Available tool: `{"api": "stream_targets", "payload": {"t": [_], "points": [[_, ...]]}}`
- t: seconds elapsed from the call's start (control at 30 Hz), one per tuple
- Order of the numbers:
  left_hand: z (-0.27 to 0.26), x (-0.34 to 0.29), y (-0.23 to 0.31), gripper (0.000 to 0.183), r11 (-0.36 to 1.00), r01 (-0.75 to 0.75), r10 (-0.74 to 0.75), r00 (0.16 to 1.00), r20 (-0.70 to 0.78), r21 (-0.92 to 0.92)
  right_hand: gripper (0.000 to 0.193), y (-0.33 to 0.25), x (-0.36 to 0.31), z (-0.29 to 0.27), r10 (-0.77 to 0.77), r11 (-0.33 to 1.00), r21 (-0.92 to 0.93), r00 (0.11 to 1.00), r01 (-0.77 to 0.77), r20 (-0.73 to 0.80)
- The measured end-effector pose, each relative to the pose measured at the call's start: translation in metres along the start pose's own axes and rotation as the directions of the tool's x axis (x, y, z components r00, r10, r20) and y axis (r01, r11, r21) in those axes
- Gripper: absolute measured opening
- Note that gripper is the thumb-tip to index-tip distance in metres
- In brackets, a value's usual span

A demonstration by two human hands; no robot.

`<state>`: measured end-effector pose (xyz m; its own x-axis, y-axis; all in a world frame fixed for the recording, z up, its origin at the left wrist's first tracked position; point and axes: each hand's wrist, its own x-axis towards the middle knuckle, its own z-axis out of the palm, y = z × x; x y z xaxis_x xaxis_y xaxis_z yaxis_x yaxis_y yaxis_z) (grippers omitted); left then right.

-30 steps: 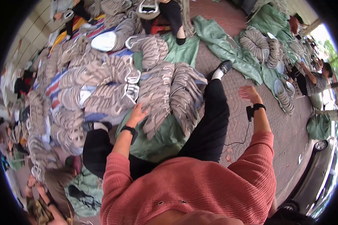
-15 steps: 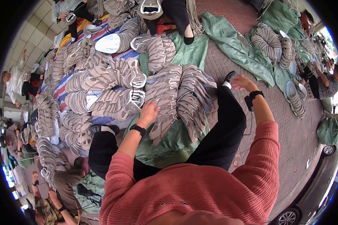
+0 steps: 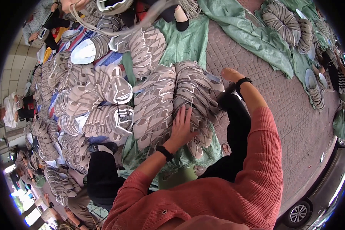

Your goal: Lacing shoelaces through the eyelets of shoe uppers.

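- My left hand (image 3: 183, 131) is resting on the near part of the right row of shoe uppers (image 3: 195, 86), having just crossed over from the edge of the left row of shoe uppers (image 3: 155, 101).
- Its fingers are spreading wide over the stacked grey-beige layers, pressing from above and gripping nothing that shows.
- My right hand (image 3: 230, 74), well apart from the stacks a second ago, is now hovering or resting just beside the far outer corner of that same row; whether it is touching, I cannot tell.
- Its fingers are pointing inward and are partly foreshortened, so I cannot tell whether they are standing wide or narrow.
- The shift is bringing both hands to one row, with the uppers lying between them; the left row is lying alongside, with no fingers on it.
- Both rows are lying side by side in front of me, a green plastic sheet (image 3: 131, 155) showing around their near end.
- At the upper left, a co-worker's hand (image 3: 76, 5) is newly showing, a blurred pale strip (image 3: 151, 13) sweeping close by.
- More stacked uppers (image 3: 107, 120) are crowding the ground to my left.
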<state>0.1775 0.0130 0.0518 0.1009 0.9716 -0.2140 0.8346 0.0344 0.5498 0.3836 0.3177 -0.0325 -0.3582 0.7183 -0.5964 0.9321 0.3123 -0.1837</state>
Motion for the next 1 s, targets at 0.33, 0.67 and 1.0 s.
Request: {"api": "stream_targets", "payload": {"t": [0.33, 0.67, 1.0], "points": [[-0.017, 0.115, 0.008, 0.080, 0.828, -0.424, 0.316, 0.893, 0.320, 0.366, 0.035, 0.007, 0.085, 0.057, 0.055, 0.749, 0.660, 0.998, -0.058, 0.025], [-0.007, 0.111, -0.007, 0.057, 0.752, -0.475, 0.486, 0.868, 0.101, 0.457, 0.041, -0.026, 0.075, 0.057, -0.002, 0.800, 0.600, 1.000, -0.002, 0.006], [-0.073, 0.058, -0.049, 0.036, 0.920, -0.378, 0.389, 0.845, -0.367, 0.105, 0.048, -0.009, 0.050, 0.073, -0.234, 0.505, 0.863, 0.958, -0.026, 0.166]]}}
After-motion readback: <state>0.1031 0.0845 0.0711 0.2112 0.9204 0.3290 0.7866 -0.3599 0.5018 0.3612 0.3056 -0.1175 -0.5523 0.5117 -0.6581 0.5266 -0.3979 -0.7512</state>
